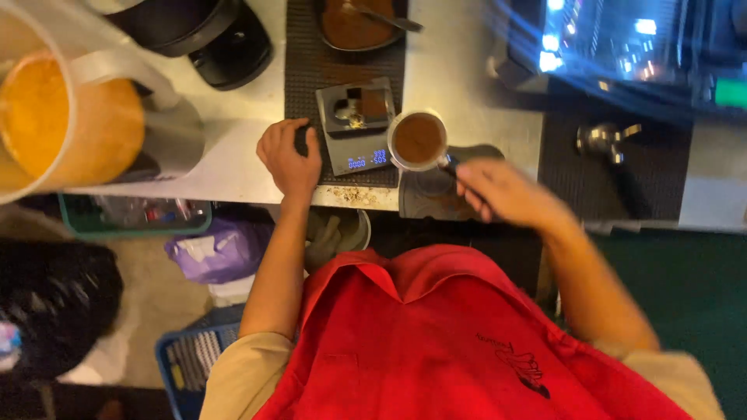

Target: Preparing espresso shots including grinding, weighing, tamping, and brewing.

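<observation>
R hand [498,190] is closed around the dark handle of a coffee filter holder [419,140], fingers wrapped on the grip, a bit blurred. The holder's round metal basket is full of brown ground coffee & sits level, just beside the R edge of a small grey scale [356,124], above the counter [459,70] edge. Under the hand lies a dark grey mat [432,198] at the counter's front.

L hand [289,155] rests curled on a small dark object at the scale's L side, w/ fingers bent over it; can't tell what the object is. The scale has a lit blue display on its front edge & a small part w/ brown grounds on top. It stands on a black ribbed mat [307,54]. Loose crumbs of grounds lie on the counter edge just below the scale.

Further back on that mat: a metal bowl [354,27] of brown powder w/ a spoon in it. Far L, close to the camera: a clear pitcher [58,117] of orange liquid w/ white handle. R side: a metal handled tool [607,140] on another dark mat, well apart from both hands. Person wears a red apron [436,342] over a tan shirt.
</observation>
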